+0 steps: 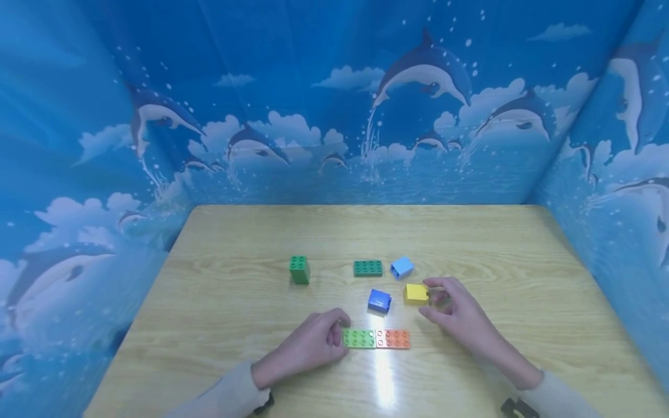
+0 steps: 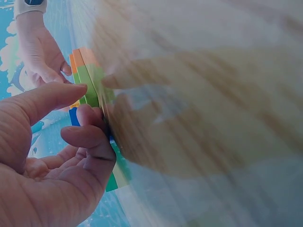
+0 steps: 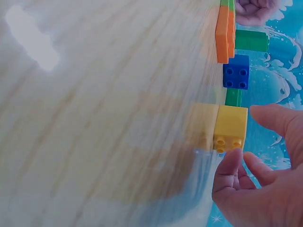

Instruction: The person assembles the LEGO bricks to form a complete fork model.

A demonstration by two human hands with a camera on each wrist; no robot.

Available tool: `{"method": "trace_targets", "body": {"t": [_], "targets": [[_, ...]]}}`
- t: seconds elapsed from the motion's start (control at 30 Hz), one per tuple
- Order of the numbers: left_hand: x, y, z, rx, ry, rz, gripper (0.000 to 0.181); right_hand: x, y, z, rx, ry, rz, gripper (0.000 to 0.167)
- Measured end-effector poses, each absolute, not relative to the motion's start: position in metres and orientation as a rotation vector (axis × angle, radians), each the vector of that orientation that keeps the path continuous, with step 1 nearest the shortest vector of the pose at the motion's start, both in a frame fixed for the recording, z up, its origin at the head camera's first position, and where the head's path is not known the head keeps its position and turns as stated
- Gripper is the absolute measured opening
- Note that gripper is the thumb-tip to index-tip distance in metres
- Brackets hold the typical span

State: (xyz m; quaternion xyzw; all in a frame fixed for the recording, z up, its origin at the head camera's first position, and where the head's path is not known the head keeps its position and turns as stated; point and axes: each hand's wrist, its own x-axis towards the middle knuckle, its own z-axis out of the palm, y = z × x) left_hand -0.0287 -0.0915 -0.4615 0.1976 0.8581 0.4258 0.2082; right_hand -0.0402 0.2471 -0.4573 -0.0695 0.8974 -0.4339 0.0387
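At the front of the table a flat light green brick (image 1: pixel 359 339) lies end to end with a flat orange brick (image 1: pixel 394 339). The thumb and index finger of my left hand (image 1: pixel 319 339) pinch the light green brick's left end; its other fingers are curled. A yellow brick (image 1: pixel 415 294) lies on its side, studs to the right. Around its right end my right hand (image 1: pixel 460 316) is spread, thumb and fingers apart, and in the right wrist view a gap shows between the thumb and the yellow brick. A blue brick (image 1: pixel 379 301) lies on its side left of the yellow one.
Behind these lie a flat dark green brick (image 1: pixel 368 268) and a tipped light blue brick (image 1: pixel 402 267). A tall green brick (image 1: pixel 299 270) stands upright farther left. Dolphin-printed blue sheeting (image 1: pixel 313 145) encloses the back and sides of the wooden table (image 1: pixel 235 244).
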Motion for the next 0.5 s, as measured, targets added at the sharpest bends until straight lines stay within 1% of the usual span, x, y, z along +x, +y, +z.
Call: {"method": "trace_targets", "body": {"t": [0.2,0.5], "targets": [[-0.030,-0.091,-0.463,0.544,2.389,1.179,0.048,-0.046,0.249,-0.461,-0.126,2.652,-1.354,0.061],[-0.030,-0.091,-0.466,0.566,2.401,1.166,0.046,-0.052,0.246,-0.464,-0.013,2.610,-1.321,0.057]]}}
